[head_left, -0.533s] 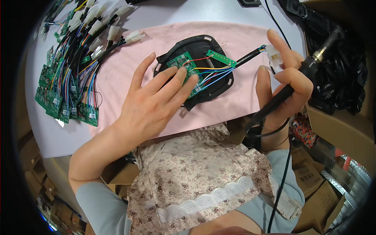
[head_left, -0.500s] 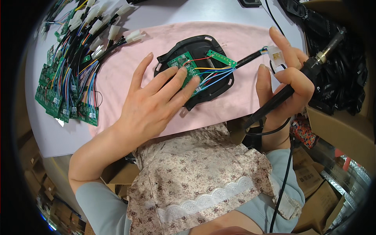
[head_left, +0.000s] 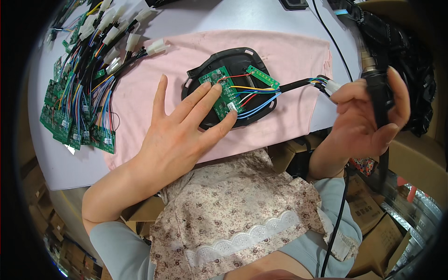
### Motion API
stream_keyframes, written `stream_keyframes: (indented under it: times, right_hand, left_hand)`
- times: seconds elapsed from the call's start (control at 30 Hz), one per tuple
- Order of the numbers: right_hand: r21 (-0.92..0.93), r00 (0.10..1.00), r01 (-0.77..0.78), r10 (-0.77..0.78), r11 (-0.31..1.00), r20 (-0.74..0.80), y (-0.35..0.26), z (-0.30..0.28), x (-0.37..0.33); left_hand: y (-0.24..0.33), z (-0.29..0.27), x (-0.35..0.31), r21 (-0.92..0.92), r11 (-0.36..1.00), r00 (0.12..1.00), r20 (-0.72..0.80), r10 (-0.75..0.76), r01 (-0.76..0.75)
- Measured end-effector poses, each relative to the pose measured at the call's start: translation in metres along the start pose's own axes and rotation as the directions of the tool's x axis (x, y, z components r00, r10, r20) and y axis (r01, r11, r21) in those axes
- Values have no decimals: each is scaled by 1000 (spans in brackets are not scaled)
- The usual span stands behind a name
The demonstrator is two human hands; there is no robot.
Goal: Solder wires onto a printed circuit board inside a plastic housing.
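Note:
My left hand (head_left: 173, 133) lies with its fingers spread, the fingertips resting on a green circuit board (head_left: 225, 93). That board sits inside a black plastic housing (head_left: 247, 55) at the middle of the table. A narrow green board (head_left: 262, 78) lies at the housing's right side, joined to the larger one by a red wire. Coloured wires (head_left: 261, 92) run right into a black-sleeved cable ending in a white connector (head_left: 332, 87). Beyond that connector, my right hand (head_left: 357, 119) is raised, gripping a soldering iron (head_left: 377, 93) with a black handle and a brass-coloured collar; the iron is slightly blurred.
A heap of wired green circuit boards (head_left: 77, 109) with white connectors lies at the left. Pink cloth (head_left: 140, 100) covers part of the white table (head_left: 261, 16). At the right, a cardboard box (head_left: 415, 156) holds black parts (head_left: 408, 100). A black cord (head_left: 337, 221) hangs beside my right arm.
My right hand has let go of the white connector and moved right with the soldering iron, which now points more upright. The connector has dropped lower. My left hand remains on the board.

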State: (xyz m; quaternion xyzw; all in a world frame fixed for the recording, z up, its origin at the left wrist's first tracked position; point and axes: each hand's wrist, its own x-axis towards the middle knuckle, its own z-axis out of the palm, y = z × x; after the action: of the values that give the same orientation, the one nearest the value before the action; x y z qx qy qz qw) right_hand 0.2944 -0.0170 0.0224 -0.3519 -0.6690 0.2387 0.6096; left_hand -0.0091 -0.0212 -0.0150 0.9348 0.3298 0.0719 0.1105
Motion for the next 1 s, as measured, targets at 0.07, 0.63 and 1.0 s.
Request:
stream_keyframes:
  times: [0.07, 0.63, 1.0]
  right_hand:
    - [72, 943, -265, 275, 961, -188, -2, 20, -11]
    - [27, 936, -347, 344, 937, 73, 39, 33, 40]
    - [25, 913, -407, 408, 913, -6, 58, 50, 16]
  left_hand:
    - [0, 1, -3, 14, 1000, 1000, 14, 5, -5]
    - [5, -7, 2, -52, 999, 999, 51, 13, -10]
    - [4, -3, -3, -58, 998, 999, 40, 23, -20]
